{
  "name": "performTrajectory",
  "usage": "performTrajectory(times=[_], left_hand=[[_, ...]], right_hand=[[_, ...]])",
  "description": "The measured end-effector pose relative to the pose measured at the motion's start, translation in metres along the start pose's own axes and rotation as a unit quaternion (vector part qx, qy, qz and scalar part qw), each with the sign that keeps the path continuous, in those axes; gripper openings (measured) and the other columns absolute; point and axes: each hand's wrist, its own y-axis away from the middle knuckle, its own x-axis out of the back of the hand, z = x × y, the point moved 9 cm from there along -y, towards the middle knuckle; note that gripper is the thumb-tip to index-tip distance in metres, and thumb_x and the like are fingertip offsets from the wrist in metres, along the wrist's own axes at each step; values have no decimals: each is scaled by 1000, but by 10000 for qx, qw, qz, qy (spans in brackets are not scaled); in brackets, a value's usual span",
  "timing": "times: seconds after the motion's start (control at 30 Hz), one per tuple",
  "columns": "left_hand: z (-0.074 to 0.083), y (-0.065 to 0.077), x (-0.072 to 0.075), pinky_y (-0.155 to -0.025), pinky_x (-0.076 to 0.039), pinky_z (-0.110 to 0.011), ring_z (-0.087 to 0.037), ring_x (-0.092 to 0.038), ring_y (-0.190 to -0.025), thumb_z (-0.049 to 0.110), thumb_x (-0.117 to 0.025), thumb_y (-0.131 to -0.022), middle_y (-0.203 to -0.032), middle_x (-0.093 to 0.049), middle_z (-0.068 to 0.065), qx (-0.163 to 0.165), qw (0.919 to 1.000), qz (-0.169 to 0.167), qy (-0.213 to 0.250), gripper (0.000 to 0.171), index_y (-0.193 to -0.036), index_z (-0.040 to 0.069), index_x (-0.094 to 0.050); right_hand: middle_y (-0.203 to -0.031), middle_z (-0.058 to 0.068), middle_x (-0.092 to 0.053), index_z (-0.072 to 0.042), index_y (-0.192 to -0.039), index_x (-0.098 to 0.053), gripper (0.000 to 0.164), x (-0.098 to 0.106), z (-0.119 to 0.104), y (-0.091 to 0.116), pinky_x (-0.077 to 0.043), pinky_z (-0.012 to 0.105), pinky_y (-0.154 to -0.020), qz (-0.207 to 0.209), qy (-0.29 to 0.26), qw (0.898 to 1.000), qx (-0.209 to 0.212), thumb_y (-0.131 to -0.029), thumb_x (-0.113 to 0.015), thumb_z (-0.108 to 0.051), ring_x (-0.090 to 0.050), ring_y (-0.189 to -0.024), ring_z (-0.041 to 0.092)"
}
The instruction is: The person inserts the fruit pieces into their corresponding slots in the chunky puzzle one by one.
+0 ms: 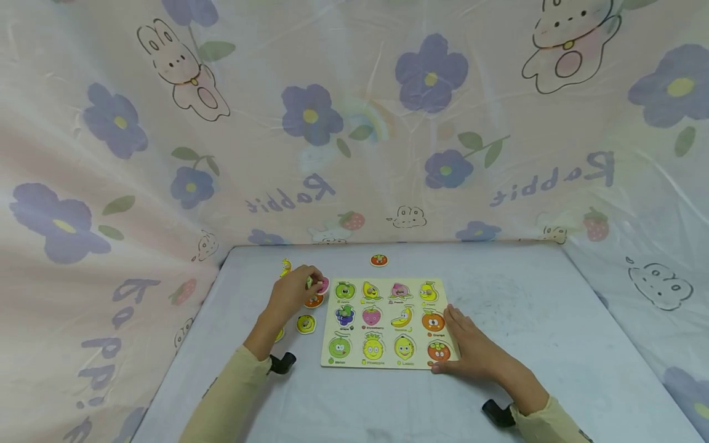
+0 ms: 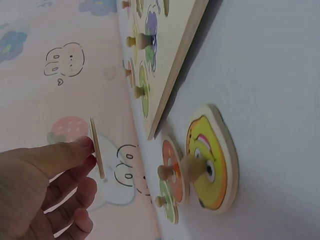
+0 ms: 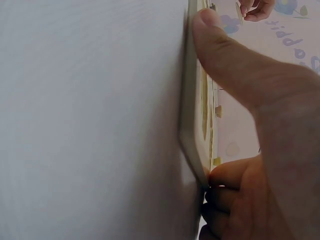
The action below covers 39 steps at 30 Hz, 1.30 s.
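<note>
My left hand pinches a thin wooden puzzle piece between thumb and fingers, raised off the table left of the puzzle board. The piece shows edge-on in the left wrist view, so its picture is hidden there. Below that hand lie a yellow smiling knobbed piece and an orange knobbed piece. The pale board carries rows of labelled fruit pictures, some fitted with knobbed pieces. At its near right corner my right hand holds the board, thumb on the near edge and fingers along the right side.
A red tomato piece lies beyond the board. A banana piece lies behind the left hand, and a pink piece shows beside its fingertips. Another yellow piece is partly covered by the left wrist. A patterned curtain surrounds the white table.
</note>
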Motion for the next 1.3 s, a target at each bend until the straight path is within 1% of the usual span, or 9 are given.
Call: performTrajectory(times=[0.13, 0.3, 0.47, 0.63, 0.83, 0.97, 1.07, 1.2, 1.3], left_hand=[[6, 0, -10, -67, -49, -30, -13, -56, -79, 26, -80, -100, -99, -67, 4, -72, 9999, -118, -24, 15, -111, 17, -75], [14, -1, -24, -68, -49, -30, -11, -56, -80, 25, -79, -101, -99, -66, 6, -243, 9995, -187, -21, 12, -110, 20, -75], [26, 0, -35, -67, -48, -29, -10, -56, -79, 27, -79, -101, -96, -64, 9, -417, 9986, -304, -76, 11, -109, 22, -75], [38, 1, -43, -68, -48, -29, -11, -55, -79, 27, -79, -101, -95, -64, 10, -471, 9975, -521, 27, 10, -109, 22, -75], [50, 3, -52, -71, -50, -27, -9, -57, -81, 27, -80, -100, -97, -66, 10, -576, 9966, -594, -42, 10, -108, 23, -75], [60, 3, -55, -75, -51, -28, -9, -58, -84, 26, -79, -100, -101, -69, 8, -743, 9952, -629, 47, 9, -107, 22, -75], [67, 3, -59, -78, -52, -29, -10, -59, -86, 25, -79, -101, -103, -69, 8, -894, 9933, -736, 27, 9, -108, 21, -74], [77, 3, -65, -75, -50, -27, -8, -58, -85, 26, -78, -102, -101, -68, 10, -1080, 9906, -830, -96, 8, -109, 24, -74], [84, 4, -69, -70, -47, -26, -6, -57, -82, 26, -78, -102, -97, -66, 12, -1203, 9892, -824, -133, 6, -107, 25, -74]], right_hand=[[-174, 30, -19, 12, -164, -23, 139, -1, 1, 0, -26, 64, -124, 7, 9, 10000, 4, -73, -89, -71, -22, -159, 50], [-173, 30, -19, 12, -164, -23, 139, -1, 0, 1, -26, 64, -125, -7, 5, 10000, 17, -74, -89, -71, -22, -159, 50], [-173, 31, -19, 12, -164, -23, 139, 0, 0, 0, -26, 63, -125, 10, 29, 10000, 49, -74, -89, -71, -22, -159, 50], [-173, 31, -20, 13, -163, -23, 139, 0, 0, 0, -26, 62, -125, 37, 37, 9999, 89, -74, -90, -70, -23, -159, 50], [-173, 31, -20, 13, -163, -24, 138, 0, 0, 1, -25, 63, -125, 52, 17, 9999, 114, -74, -91, -68, -23, -159, 49], [-173, 31, -20, 13, -163, -24, 138, 0, -1, 0, -25, 63, -125, 44, 16, 9999, 110, -74, -90, -68, -23, -159, 50], [-173, 31, -20, 13, -163, -23, 139, 0, 0, 0, -26, 63, -125, 40, 27, 9999, 104, -74, -90, -69, -23, -159, 50], [-173, 30, -20, 13, -164, -23, 139, 0, 1, 0, -26, 63, -125, 44, 52, 9999, 85, -74, -89, -71, -23, -159, 49], [-173, 30, -20, 12, -164, -23, 139, -1, 2, 0, -26, 63, -125, 45, 62, 9999, 77, -74, -88, -72, -23, -159, 49]])
